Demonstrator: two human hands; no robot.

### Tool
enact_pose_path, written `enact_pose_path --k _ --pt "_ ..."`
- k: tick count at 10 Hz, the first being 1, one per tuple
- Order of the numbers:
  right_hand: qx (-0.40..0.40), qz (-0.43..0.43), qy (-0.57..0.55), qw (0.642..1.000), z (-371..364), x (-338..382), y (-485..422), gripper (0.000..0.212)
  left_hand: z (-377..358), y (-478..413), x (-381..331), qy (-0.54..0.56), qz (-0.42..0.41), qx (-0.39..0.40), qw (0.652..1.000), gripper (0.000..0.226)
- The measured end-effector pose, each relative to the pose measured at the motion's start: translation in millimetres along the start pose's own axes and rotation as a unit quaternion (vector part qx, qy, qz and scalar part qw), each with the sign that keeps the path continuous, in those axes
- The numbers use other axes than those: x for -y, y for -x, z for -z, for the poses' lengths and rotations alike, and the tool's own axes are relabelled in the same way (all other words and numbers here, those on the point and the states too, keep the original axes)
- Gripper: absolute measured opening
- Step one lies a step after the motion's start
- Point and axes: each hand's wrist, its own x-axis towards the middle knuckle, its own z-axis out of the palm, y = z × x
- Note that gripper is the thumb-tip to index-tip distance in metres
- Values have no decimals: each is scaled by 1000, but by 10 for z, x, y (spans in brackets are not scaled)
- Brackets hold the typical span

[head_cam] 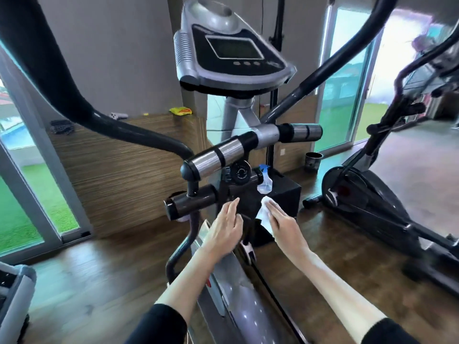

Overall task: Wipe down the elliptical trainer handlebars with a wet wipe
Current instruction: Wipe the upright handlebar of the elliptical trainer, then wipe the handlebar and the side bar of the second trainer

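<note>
Wipe (263,215), white, crumpled, in right hand (283,223)

A narrow gap parts the left hand (224,228) from the right hand (280,224), which pinches the wipe (263,216). Right of the right hand lies open room above the floor (335,240). Beyond the fingertips a knob (240,173), spray bottle (265,182) and box (288,194) block the way. A crossbar (193,201) flanks the left hand.

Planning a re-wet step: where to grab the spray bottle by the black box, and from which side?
Grip the spray bottle at its narrow neck below the blue trigger, likely from the right: it stands upright, and the knob crowds its left.
</note>
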Motion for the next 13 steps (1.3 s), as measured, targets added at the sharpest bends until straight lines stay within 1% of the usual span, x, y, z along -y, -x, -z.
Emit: enact_pose_path --k 1,2,3,4,5,7,9,11,13 --pt "-12 -12 29 999 415 -4 91 38 -74 -59 -386 -13 -36 -5 999 42" --pt "-20 -34 55 998 833 -19 146 38 -212 -196 -585 -23 -138 46 989 19" --pt "-28 -60 76 995 1247 -9 169 39 -184 -259 -1107 23 -96 48 994 35" --pt "-46 -86 102 990 1661 21 214 39 -202 -351 -1525 16 -93 52 994 45" --pt "-68 -106 126 984 2016 87 276 38 -285 -472 -1846 0 -128 71 989 46" --pt "-114 -142 188 965 2640 302 543 39 -401 -465 -2435 28 -200 96 975 47" --pt "-168 -191 221 941 3064 616 932 41 -508 -220 -2779 34 -284 169 943 50" --pt "-226 -229 253 912 3344 1006 1417 38 -538 114 -3119 33 -341 203 917 50" --pt "-277 -263 274 883 3735 1270 1932 38 -678 402 -3603 56 -389 230 890 51"
